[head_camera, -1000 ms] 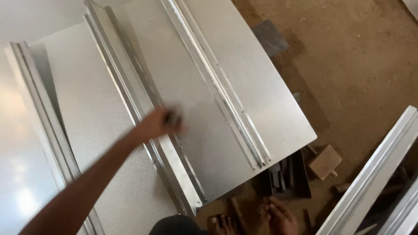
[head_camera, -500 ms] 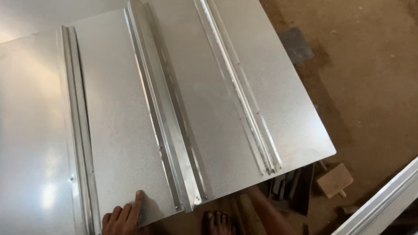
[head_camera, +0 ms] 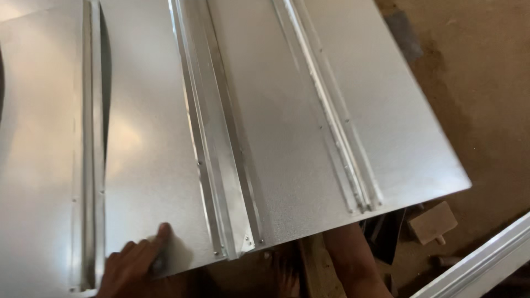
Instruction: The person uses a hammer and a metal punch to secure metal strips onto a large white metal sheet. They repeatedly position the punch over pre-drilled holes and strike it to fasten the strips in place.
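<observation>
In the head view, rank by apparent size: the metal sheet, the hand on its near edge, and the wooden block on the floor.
1. metal sheet
2. left hand, partly cut off by the frame
3. wooden block, farther away, so unsure

Left hand low in the head view, at about seven o'clock, palm down, fingers close together and stretched toward one o'clock, lying flat rather than curled in a grip. Wrist cut off by the bottom edge. Bare lower leg at about five o'clock, slanting down to the edge. Right hand out of sight.
</observation>
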